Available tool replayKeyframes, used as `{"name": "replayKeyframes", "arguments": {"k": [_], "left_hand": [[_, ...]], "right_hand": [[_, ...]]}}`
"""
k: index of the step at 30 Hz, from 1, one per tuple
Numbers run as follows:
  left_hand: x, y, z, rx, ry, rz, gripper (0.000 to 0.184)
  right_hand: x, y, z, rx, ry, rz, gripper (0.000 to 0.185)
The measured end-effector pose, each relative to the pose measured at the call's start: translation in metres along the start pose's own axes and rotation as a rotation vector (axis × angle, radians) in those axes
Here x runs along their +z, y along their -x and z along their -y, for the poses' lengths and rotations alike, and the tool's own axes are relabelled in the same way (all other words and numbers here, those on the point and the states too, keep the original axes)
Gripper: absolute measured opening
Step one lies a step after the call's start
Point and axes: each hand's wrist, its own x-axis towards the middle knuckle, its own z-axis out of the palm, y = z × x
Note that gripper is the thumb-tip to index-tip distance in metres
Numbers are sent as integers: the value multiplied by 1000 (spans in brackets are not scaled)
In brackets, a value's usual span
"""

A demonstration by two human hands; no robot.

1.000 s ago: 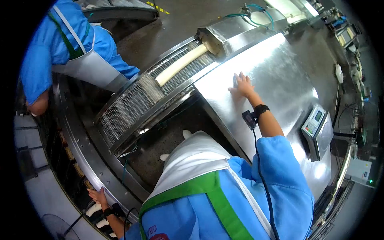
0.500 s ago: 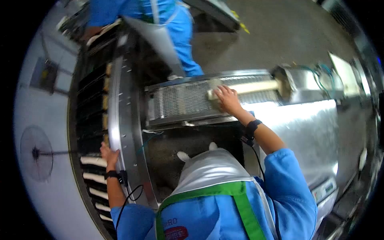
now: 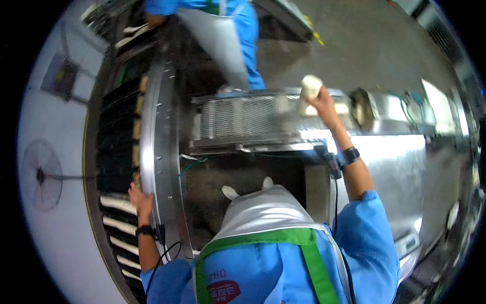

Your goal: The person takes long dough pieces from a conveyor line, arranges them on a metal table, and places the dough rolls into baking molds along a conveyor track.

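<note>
My right hand [image 3: 325, 109] grips a thick, pale piece of dough [image 3: 310, 90] above the metal mesh conveyor [image 3: 243, 119]. The dough is tilted up, its far end blurred by motion. Just beyond my fingers, a shorter stretch of pale dough [image 3: 342, 109] lies at the mouth of the metal machine [image 3: 365, 109]. On the other side, my left hand [image 3: 142, 201] rests at the edge of the black grooved tray [image 3: 114, 147], fingers stretched and thumb apart. Close to it, a long white dough strip [image 3: 117, 203] lies in a groove, with several more strips below.
A steel rail [image 3: 148, 137] runs along the tray. At the top, a co-worker in blue [image 3: 248, 40] has a hand [image 3: 154, 20] near other dough strips. A steel table [image 3: 390, 177] stands at right, with a scale [image 3: 406, 244] by its lower corner.
My right hand has moved right and lifted the dough, which earlier lay lengthwise along the conveyor and now points upward. My left hand stays at the tray edge.
</note>
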Motion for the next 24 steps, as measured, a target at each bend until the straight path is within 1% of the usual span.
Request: {"name": "replayKeyframes", "arguments": {"k": [1, 2, 3, 4, 5, 6, 8, 9, 11, 12, 14, 15, 16, 17, 18, 19, 20, 21, 22, 23, 24], "left_hand": [[-21, 6, -18, -69, 18, 42, 84], [32, -18, 48, 148, 45, -180, 76], [3, -8, 17, -7, 45, -164, 66], [12, -17, 24, -15, 40, -319, 61], [18, -21, 19, -30, 45, -468, 58], [13, -23, 6, -77, 81, -478, 57], [9, -28, -26, -35, 98, -475, 56], [11, -31, -36, -12, 105, -476, 56], [12, -45, -50, 95, 58, -428, 56], [14, -52, -55, 119, 61, -428, 56], [19, -65, -62, 105, -51, -346, 56], [21, -66, -67, 124, -149, -354, 58], [27, -67, -66, 137, -146, -360, 58], [38, -69, -62, 206, -275, -398, 59], [43, -72, -59, 274, -408, -440, 60], [45, -71, -60, 287, -409, -449, 60], [47, -65, -63, 211, -400, -328, 62], [50, -61, -66, 134, -389, -205, 63], [53, -59, -64, 143, -388, -210, 63], [58, -56, -60, 126, -369, -164, 64], [61, -55, -55, 109, -352, -117, 66]], "right_hand": [[-26, 11, 26, 11, -70, -33, 33], [-50, 27, 50, 14, -139, -70, 34], [-78, 45, 53, 32, -212, -158, 35], [-110, 65, 52, 39, -288, -245, 37], [-138, 93, 51, 75, -284, -383, 39], [-159, 121, 52, 108, -284, -513, 42], [-168, 173, 82, 52, -257, -496, 43], [-180, 199, 75, 48, -251, -519, 43], [-208, 254, 36, 273, -220, -732, 44], [-217, 278, 14, 433, -126, -770, 46], [-222, 317, -30, 697, 17, -783, 49], [-221, 328, -33, 695, 14, -801, 49], [-216, 339, -34, 734, -92, -892, 52], [-211, 346, -36, 772, -198, -979, 54], [-216, 360, -61, 770, -207, -990, 54], [-226, 380, -100, 734, 452, -1133, 57], [-232, 391, -122, 650, 1126, -1201, 60], [-230, 386, -116, 657, 1122, -1213, 60], [-219, 366, -94, 656, 1293, -1112, 61], [-208, 345, -81, 653, 1461, -999, 61], [-201, 325, -83, 596, 1305, -872, 59]]}}
